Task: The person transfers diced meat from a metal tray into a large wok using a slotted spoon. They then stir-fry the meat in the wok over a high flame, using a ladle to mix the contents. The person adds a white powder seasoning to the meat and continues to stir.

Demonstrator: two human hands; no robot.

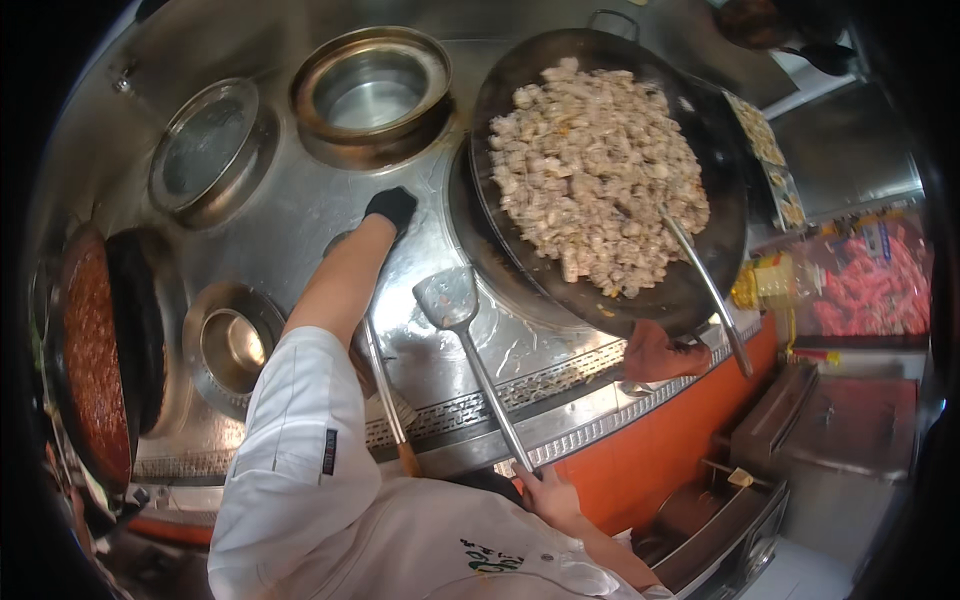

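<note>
My left hand (391, 208) reaches out over the steel cooktop; something black, a glove or a cloth, covers it, and its fingers cannot be made out. My right hand (551, 491) grips the handle end of a steel wok spatula (450, 296), whose blade lies over the cooktop. Partly hidden by my left forearm is a long-handled tool (382, 382) with a wooden grip, perhaps a ladle. At the right, a large wok (720, 157) holds a heap of pale chopped meat (600, 172). Another metal handle (705, 277) leans out of that wok over its near right side.
A water-filled pot (371, 45) and another round steel vessel (169, 180) stand at the back. A wok of red sauce (94, 360) is far left, near a small metal pot (232, 349). A reddish-brown cloth (660, 352) touches the big wok's near rim. An oil bottle (769, 281) stands right.
</note>
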